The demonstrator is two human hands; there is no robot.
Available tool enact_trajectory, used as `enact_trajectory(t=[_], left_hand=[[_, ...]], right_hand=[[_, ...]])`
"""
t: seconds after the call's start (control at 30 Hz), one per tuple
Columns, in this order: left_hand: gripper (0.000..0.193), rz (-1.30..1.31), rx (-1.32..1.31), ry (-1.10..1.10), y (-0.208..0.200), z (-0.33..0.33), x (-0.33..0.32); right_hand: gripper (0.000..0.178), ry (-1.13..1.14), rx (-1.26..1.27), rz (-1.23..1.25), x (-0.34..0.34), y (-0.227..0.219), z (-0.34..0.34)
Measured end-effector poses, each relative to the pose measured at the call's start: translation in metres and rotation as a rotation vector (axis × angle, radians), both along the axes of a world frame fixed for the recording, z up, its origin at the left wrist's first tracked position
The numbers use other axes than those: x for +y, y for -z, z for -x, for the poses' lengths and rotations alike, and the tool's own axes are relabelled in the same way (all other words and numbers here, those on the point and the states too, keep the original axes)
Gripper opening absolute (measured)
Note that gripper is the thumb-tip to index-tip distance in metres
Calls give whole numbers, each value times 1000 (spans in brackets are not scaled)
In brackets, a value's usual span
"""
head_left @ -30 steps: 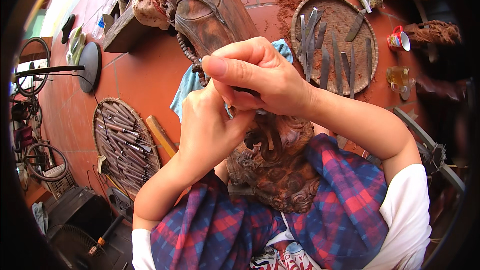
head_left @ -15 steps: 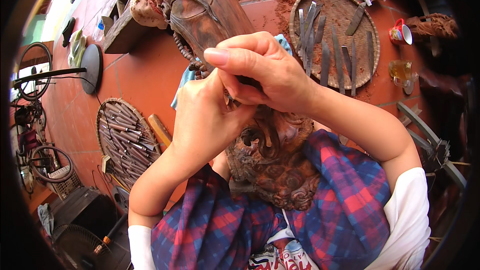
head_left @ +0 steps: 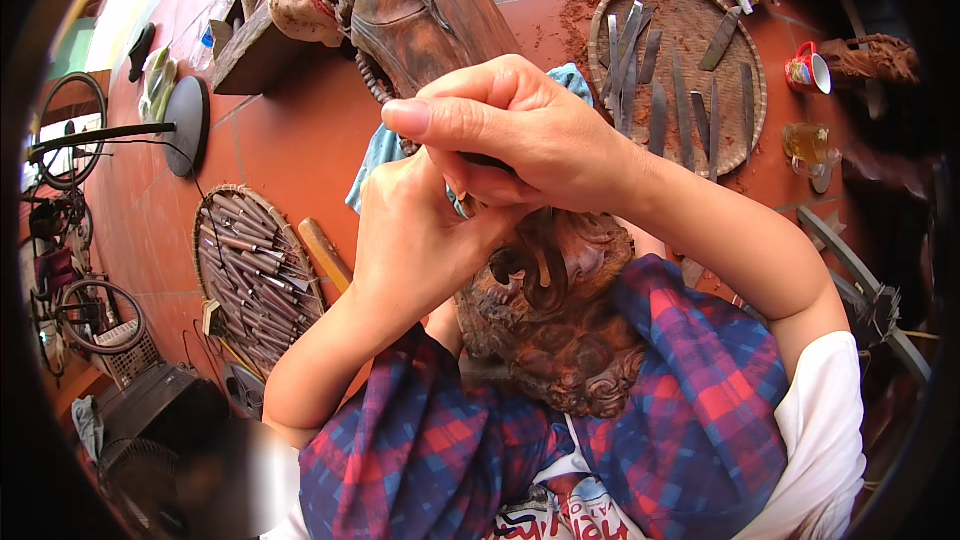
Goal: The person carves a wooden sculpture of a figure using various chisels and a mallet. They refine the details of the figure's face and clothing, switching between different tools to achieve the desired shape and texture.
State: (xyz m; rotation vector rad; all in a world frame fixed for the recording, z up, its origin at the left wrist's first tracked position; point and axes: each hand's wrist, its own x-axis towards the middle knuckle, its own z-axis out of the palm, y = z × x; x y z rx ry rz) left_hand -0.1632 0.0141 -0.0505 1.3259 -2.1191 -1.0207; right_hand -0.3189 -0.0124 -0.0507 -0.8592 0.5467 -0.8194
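A dark reddish-brown wooden carving [head_left: 560, 340] with curls and scrolls lies between my knees. Its smooth body [head_left: 430, 20] stretches away from me, with a string of carved beads [head_left: 372, 75] along its side. Over the carving my right hand [head_left: 525, 135] is closed, thumb pointing left, around a dark piece that barely shows. Just below and left of it, touching, my left hand [head_left: 405, 230] is also closed. What its fingers hold is hidden. A light blue cloth [head_left: 378, 165] lies partly under the carving, beyond my hands.
On the left, a woven basket [head_left: 255, 280] holds several wooden-handled carving tools, beside a wooden mallet-like stick [head_left: 325, 252]. A round woven tray [head_left: 735, 50] with flat metal blades sits at far right. Nearby are a red mug [head_left: 808, 70], a glass mug [head_left: 806, 145] and wood shavings [head_left: 570, 10].
The whole view has shifted slightly. Both hands stay closed together over the carving, with the right knuckles turned a little and more of the dark piece showing.
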Motion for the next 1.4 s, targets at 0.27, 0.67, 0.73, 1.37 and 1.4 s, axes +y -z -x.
enact_trajectory(t=[0.27, 0.67, 0.73, 1.37, 1.4], left_hand=[[18, -52, 26, -53, 1, -3, 1], [21, -101, 84, -89, 7, -5, -2], [23, -134, 118, -109, 11, -10, -1], [26, -216, 63, -136, 6, -12, 1], [25, -243, 31, -154, 7, -11, 1]], right_hand=[[44, -39, -3, -21, -5, 7, -6], [42, 6, -67, 0, -11, 15, -13], [42, 28, -18, -26, -9, 6, -15], [37, 45, 77, 23, -5, 8, -20], [36, 63, 50, 22, -5, 13, -24]])
